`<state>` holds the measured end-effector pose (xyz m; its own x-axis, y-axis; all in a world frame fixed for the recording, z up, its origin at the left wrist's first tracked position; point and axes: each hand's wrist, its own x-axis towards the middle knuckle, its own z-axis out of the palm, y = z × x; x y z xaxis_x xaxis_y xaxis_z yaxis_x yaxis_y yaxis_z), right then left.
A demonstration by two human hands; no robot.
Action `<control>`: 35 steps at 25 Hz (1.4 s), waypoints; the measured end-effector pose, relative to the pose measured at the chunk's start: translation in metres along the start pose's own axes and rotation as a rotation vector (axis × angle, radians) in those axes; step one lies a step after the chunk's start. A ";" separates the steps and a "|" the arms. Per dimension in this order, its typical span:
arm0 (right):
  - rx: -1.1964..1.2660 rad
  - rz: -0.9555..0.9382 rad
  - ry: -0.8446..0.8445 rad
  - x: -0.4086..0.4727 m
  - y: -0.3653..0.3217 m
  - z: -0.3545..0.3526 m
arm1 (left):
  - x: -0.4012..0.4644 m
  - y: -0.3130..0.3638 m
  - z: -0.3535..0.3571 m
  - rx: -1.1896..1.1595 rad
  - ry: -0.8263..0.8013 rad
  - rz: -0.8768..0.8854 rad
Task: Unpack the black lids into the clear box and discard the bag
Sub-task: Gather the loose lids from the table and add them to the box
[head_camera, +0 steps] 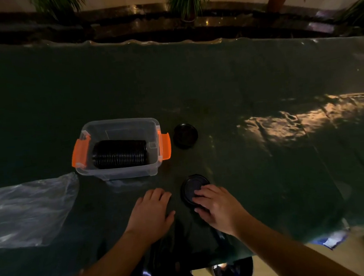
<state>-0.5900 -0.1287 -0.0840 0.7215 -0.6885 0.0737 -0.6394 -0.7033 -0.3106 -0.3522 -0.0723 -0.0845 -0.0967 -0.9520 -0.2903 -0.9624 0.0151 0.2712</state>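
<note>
A dark green cloth (pixel 215 80) covers the table, wrinkled and shiny where light falls on its right side. The clear box (pixel 122 172) stands left of centre, open on top, with orange latches (pixel 79 153) swung out on both short sides. Inside it a long stack of black lids (pixel 119 153) lies on its side, running left to right and filling most of the floor.

Just right of the box, apart from its right latch, a second small pile of lids (pixel 185 135) sits flat on the cloth. Nearer the person, a single lid (pixel 191 186) lies flat too (or perhaps a thin pile; the dim light does not let me tell). The right hand (pixel 216 204) rests on this lid's near right part, fingers spread and curved over its rim, touching it but not clearly closed around it; whether it has a real hold I cannot tell. The left hand (pixel 152 212) lies open, palm down, on the bare cloth just left of that lid, holding nothing.

The bag (pixel 28 211), clear and crumpled, lies flat at the left edge, its corner near the box's front left corner. Nothing stands between the hands and the box.

Beyond the table's far edge runs a dark ledge with potted plants (pixel 187 0).
</note>
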 end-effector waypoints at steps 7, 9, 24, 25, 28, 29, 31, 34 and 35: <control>0.055 0.187 0.040 0.090 0.033 -0.030 | -0.004 -0.013 0.003 -0.040 -0.072 -0.028; 0.000 0.272 -0.081 0.135 0.048 -0.027 | -0.008 -0.016 0.006 -0.048 -0.114 -0.022; -0.115 0.091 -0.046 0.107 0.033 -0.044 | -0.026 -0.018 0.016 -0.116 -0.105 -0.051; -0.119 0.047 -0.020 0.086 0.024 -0.050 | -0.024 -0.016 0.014 -0.148 -0.090 -0.054; -0.133 -0.061 0.004 0.028 0.003 -0.049 | -0.017 -0.009 0.009 -0.272 -0.045 -0.071; -0.153 -0.076 -0.025 0.013 0.000 -0.044 | -0.013 -0.005 0.007 -0.309 -0.037 -0.080; -0.221 -0.088 -0.121 -0.005 -0.005 -0.031 | -0.006 0.002 0.004 -0.380 -0.036 -0.105; -0.297 -0.062 -0.173 -0.013 -0.004 -0.018 | 0.007 0.015 0.003 -0.497 -0.046 -0.127; -0.288 -0.049 -0.148 -0.013 -0.003 -0.016 | 0.011 0.020 0.003 -0.556 -0.066 -0.149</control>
<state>-0.6016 -0.1201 -0.0690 0.7708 -0.6340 -0.0633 -0.6364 -0.7709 -0.0278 -0.3732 -0.0816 -0.0853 -0.0034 -0.9101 -0.4144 -0.6907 -0.2975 0.6591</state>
